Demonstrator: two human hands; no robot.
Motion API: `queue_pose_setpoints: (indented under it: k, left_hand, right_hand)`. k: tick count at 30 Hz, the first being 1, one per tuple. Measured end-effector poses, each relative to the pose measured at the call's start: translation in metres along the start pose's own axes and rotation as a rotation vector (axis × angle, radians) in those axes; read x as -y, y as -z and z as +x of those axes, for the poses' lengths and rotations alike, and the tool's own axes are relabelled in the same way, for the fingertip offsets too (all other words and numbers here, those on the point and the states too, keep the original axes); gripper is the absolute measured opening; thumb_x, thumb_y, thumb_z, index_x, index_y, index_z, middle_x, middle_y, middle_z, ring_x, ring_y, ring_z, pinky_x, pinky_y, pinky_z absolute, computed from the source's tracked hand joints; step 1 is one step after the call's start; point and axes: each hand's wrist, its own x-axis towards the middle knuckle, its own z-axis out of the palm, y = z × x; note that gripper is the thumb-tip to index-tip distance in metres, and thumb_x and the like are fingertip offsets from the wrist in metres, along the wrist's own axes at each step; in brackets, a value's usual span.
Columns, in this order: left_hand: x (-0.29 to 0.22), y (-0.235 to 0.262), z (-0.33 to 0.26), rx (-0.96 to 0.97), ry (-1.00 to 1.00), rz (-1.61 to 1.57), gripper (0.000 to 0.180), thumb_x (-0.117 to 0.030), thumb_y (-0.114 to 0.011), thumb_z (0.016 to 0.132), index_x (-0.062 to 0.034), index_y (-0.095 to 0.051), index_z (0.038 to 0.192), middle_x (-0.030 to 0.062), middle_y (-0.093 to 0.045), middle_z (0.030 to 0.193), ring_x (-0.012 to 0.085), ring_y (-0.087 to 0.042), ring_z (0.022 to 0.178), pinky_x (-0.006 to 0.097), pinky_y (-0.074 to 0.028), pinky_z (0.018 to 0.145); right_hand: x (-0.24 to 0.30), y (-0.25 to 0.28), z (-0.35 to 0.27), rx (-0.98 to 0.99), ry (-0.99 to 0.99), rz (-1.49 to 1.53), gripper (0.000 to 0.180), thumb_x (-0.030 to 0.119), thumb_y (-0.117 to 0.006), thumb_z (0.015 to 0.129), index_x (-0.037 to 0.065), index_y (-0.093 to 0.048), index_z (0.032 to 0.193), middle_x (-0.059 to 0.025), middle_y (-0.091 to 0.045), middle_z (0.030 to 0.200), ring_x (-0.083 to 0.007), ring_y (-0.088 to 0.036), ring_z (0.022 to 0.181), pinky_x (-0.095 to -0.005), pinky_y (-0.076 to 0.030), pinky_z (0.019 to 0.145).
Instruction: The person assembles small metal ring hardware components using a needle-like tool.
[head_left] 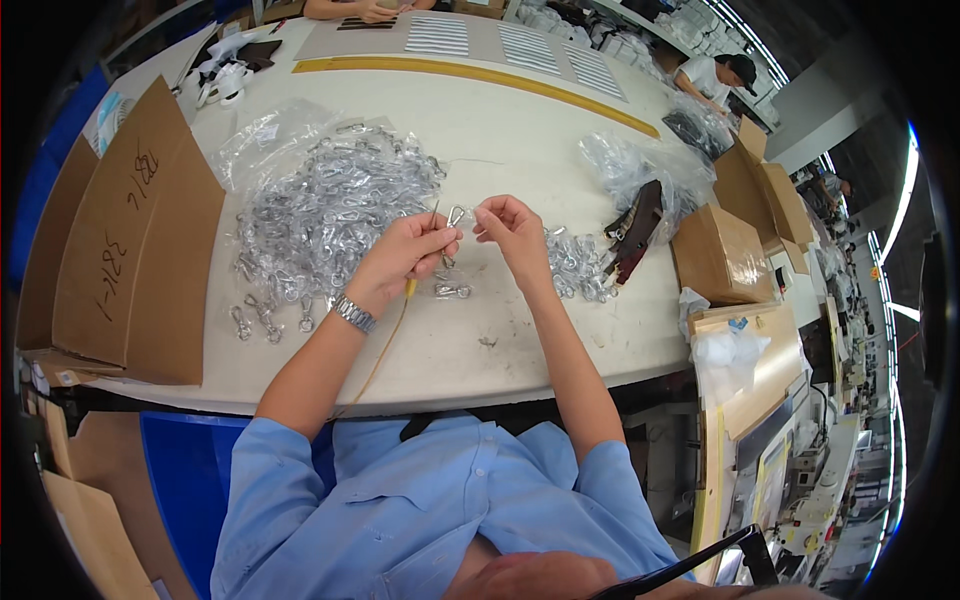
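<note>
1. Clear bags (340, 200) containing metal hooks (306, 318) lie heaped on the tabletop (470, 350); a cardboard box (165, 240) at left hides its contents.
2. Held above the tabletop, a metal clasp (456, 215) points forward and slightly right, its long axis tilted.
3. The left hand (422, 245), fingers curled, grips the clasp and a yellow-handled tool (410, 288); the right hand (513, 234) has thumb and forefinger nearly meeting, its hold unclear.

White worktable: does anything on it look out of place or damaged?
Slightly: a dark smudge stands out against the white worktable toward its near edge; dirt or damage, I cannot tell. A few bagged silver metal clips lie outside the big heap.
</note>
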Motion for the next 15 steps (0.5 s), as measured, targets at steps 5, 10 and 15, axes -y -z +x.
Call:
queue_pose_setpoints:
  k: [5, 10, 15]
  left_hand:
    - [-0.008, -0.001, 0.0, -0.163, -0.159, 0.075, 0.018, -0.018, -0.066, 0.106, -0.0002, -0.07, 0.11, 0.001, -0.072, 0.091, -0.0006, -0.041, 0.049, 0.018, -0.028, 0.043]
    - [-0.007, -0.005, -0.001, -0.25, -0.228, 0.257, 0.019, -0.018, -0.067, 0.105, -0.0005, -0.074, 0.112, 0.0006, -0.073, 0.093, 0.0, -0.044, 0.052, 0.019, -0.032, 0.046]
    - [0.006, -0.014, 0.007, -0.33, -0.738, 0.628, 0.02, -0.018, -0.072, 0.101, -0.0002, -0.075, 0.11, -0.0017, -0.069, 0.085, 0.0061, -0.048, 0.058, 0.026, -0.04, 0.054]
  right_hand:
    - [-0.026, 0.017, 0.03, -0.183, 0.649, -1.021, 0.018, 0.014, -0.079, 0.09, 0.007, -0.073, 0.107, -0.0089, -0.077, 0.103, -0.0256, -0.07, 0.104, -0.0366, -0.057, 0.083]
    - [-0.027, 0.005, 0.029, -0.188, 0.349, -0.878, 0.012, 0.012, -0.075, 0.095, 0.004, -0.073, 0.102, -0.0121, -0.077, 0.098, -0.025, -0.073, 0.094, -0.0345, -0.057, 0.082]
    - [-0.015, 0.005, -0.008, -0.171, 0.157, -0.412, 0.01, 0.009, -0.07, 0.098, -0.001, -0.07, 0.099, -0.0109, -0.076, 0.089, -0.0192, -0.073, 0.079, -0.0311, -0.057, 0.077]
